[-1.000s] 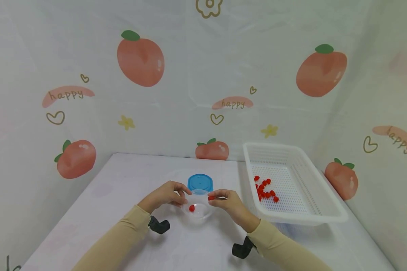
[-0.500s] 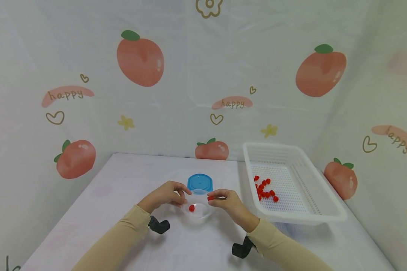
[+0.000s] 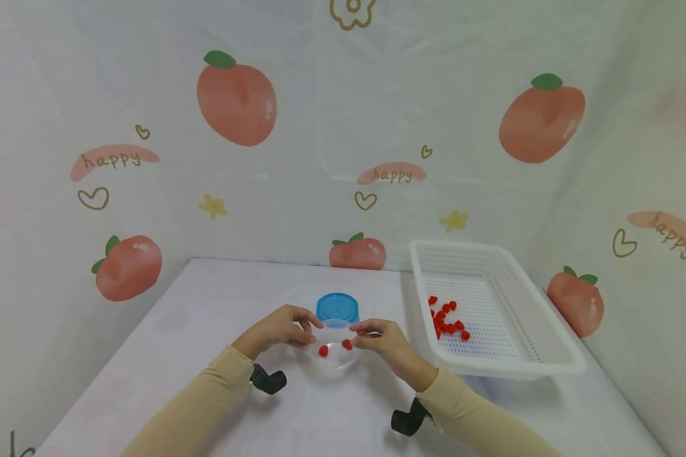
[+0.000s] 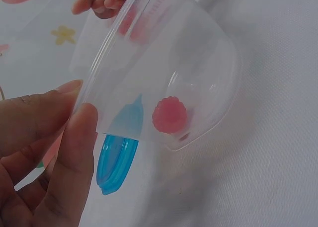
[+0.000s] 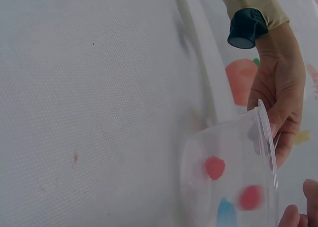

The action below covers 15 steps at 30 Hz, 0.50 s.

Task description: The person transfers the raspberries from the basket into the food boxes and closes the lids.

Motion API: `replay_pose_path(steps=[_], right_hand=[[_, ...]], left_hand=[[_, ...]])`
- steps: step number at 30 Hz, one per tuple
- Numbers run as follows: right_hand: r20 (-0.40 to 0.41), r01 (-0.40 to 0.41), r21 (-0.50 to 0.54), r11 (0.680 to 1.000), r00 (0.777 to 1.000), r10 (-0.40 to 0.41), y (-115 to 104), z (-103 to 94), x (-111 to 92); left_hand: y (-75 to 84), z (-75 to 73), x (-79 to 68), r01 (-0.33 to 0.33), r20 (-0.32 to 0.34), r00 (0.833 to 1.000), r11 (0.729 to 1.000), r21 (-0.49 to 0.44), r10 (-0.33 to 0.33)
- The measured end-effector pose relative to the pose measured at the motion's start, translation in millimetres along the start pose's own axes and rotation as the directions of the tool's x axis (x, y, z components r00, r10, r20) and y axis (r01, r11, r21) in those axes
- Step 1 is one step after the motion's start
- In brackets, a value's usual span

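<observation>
My left hand [image 3: 277,333] pinches the rim of a clear plastic tub [image 4: 208,68] between thumb and fingers. One red raspberry [image 3: 323,351] lies at the bottom of the tub, sharp in the left wrist view. A second raspberry [image 5: 251,197], blurred in both wrist views, is inside the tub just below the fingertips of my right hand [image 3: 391,349]. Those fingers, loosely bent at the right rim, are apart from it. Behind the tub lies a blue lid [image 3: 337,307], which shows through the clear wall in the left wrist view.
A white perforated plastic basket [image 3: 509,367] stands to the right, with several red raspberries [image 3: 447,327] at its left side. A pale cloth covers the table [image 3: 228,285], and a fruit-printed curtain [image 3: 297,209] hangs behind it.
The raspberry that my right fingers held at the rim has been let go and is now lower, inside the tub. My left hand and the tub have stayed in place.
</observation>
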State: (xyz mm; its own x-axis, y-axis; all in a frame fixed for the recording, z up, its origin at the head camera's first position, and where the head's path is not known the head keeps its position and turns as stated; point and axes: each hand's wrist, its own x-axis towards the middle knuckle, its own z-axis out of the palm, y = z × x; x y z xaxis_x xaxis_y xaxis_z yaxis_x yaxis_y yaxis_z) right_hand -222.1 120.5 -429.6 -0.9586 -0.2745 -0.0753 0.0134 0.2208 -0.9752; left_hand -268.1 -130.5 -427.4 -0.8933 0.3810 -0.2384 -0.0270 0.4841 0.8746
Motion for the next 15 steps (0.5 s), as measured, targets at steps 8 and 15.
replay_pose_path(steps=[8, 15], right_hand=[[0.003, -0.009, -0.001, 1.0, 1.0, 0.009, -1.6, -0.8, -1.4], [-0.002, -0.011, -0.01, 1.0, 1.0, 0.011, -3.1, -0.5, -1.6]], left_hand=[[-1.1, -0.1, 0.5, -0.011, 0.002, 1.0, 1.0, 0.001, 0.011], [-0.5, 0.5, 0.5, 0.003, -0.005, 1.0, 1.0, 0.013, -0.003]])
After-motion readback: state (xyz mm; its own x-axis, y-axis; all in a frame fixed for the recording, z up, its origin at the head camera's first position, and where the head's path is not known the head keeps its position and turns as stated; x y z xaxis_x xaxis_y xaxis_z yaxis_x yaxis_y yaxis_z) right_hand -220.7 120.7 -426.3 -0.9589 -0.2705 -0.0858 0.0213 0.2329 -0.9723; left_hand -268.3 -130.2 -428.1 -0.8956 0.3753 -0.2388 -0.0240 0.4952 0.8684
